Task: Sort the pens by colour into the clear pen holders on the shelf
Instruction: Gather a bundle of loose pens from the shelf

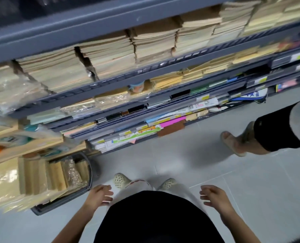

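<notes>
Grey metal shelves stand in front of you, full of stacks of tan paper. Your left hand and right hand hang low by your waist, above the pale tiled floor. The fingers of both are loosely bent and hold nothing. Another person's sandalled foot stands on the floor to your right. Where the pens and clear holders are, you cannot tell.

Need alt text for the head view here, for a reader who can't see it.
Looking down, a person holds the left hand and right hand empty, fingers loosely curled, facing grey metal shelves packed with paper stacks. Another person's sandalled foot stands at right; no pens or pen holders show.
</notes>
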`<action>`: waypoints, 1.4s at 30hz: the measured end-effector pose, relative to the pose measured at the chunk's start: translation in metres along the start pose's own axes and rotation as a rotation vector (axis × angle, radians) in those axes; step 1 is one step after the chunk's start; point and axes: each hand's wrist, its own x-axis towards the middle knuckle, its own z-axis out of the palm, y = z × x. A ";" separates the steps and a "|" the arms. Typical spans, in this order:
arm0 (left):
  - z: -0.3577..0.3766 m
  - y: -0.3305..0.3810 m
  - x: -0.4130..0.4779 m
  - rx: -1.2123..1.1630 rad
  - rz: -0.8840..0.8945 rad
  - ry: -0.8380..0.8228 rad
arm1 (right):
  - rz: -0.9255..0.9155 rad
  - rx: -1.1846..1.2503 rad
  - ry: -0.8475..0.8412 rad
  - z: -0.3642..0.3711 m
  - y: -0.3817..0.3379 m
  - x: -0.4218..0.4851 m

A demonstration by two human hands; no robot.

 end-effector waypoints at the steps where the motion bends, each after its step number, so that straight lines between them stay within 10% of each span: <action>1: 0.013 0.006 -0.003 0.010 0.017 0.008 | -0.020 0.004 -0.004 -0.012 -0.001 0.001; 25: 0.188 0.365 -0.180 0.279 1.111 -0.133 | -1.152 -0.054 0.302 -0.216 -0.374 0.000; 31: 0.205 0.471 -0.220 0.249 1.613 0.266 | -1.351 -0.246 0.428 -0.208 -0.443 0.009; 36: 0.224 0.550 -0.208 0.616 1.285 0.673 | -1.500 -0.415 0.645 -0.208 -0.492 0.014; 42: 0.253 0.612 -0.194 0.839 1.033 0.576 | -1.340 -0.574 0.791 -0.213 -0.558 0.030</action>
